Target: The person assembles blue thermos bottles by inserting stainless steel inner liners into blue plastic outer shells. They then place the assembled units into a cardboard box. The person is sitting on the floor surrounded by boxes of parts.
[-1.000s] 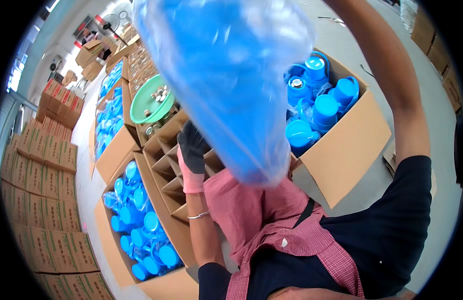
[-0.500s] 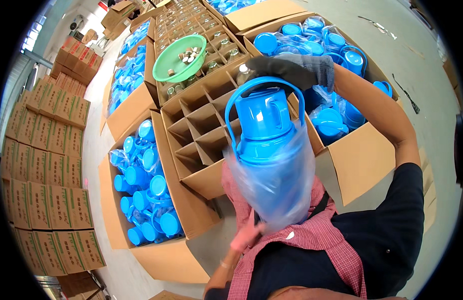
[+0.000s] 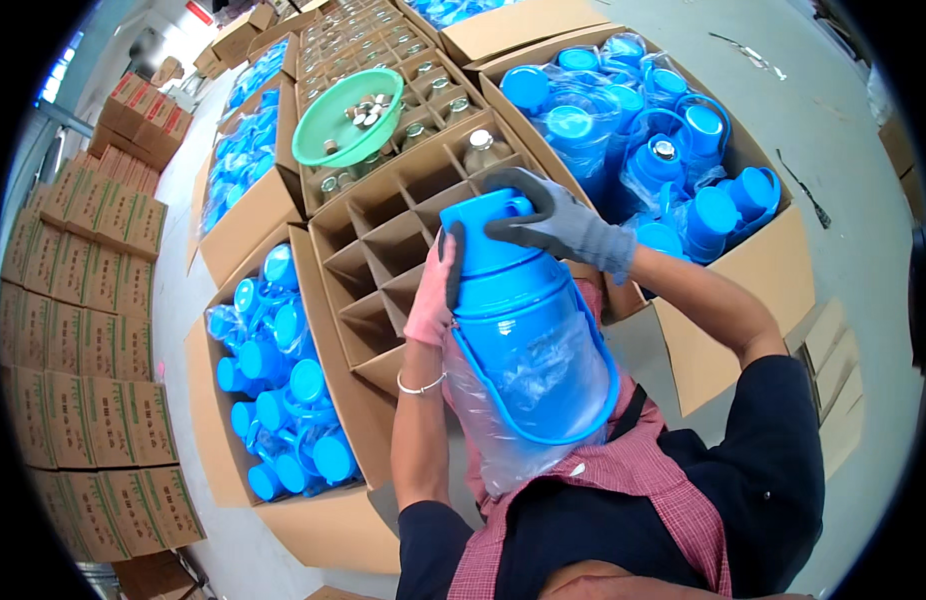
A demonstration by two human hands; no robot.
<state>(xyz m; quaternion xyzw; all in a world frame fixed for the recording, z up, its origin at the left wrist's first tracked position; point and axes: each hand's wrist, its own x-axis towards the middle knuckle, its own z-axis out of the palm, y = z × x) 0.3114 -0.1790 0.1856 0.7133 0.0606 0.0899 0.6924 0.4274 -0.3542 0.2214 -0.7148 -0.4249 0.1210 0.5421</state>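
Note:
A large blue thermos flask (image 3: 528, 345) is held tilted in front of my chest, its lower part in a loose clear plastic bag (image 3: 503, 455). The flask's blue cup lid (image 3: 478, 240) is on its top. My left hand (image 3: 435, 295), in a pink and dark glove, presses against the left side of the cup lid. Gripping the lid's right side and far edge is my right hand (image 3: 553, 222), in a grey and black glove. The blue carrying handle (image 3: 568, 438) hangs down across the flask's body.
Ahead stands a divided carton (image 3: 373, 250) with bare cells and glass liners at its far end. A green basin (image 3: 348, 150) of small caps rests on it. Cartons of blue flasks stand left (image 3: 283, 370) and right (image 3: 603, 120). Stacked boxes (image 3: 83, 320) line the far left.
My left hand has come up from the flask's base to the cup lid. My right hand has left the carrying handle for the lid, and the handle has swung down over the body.

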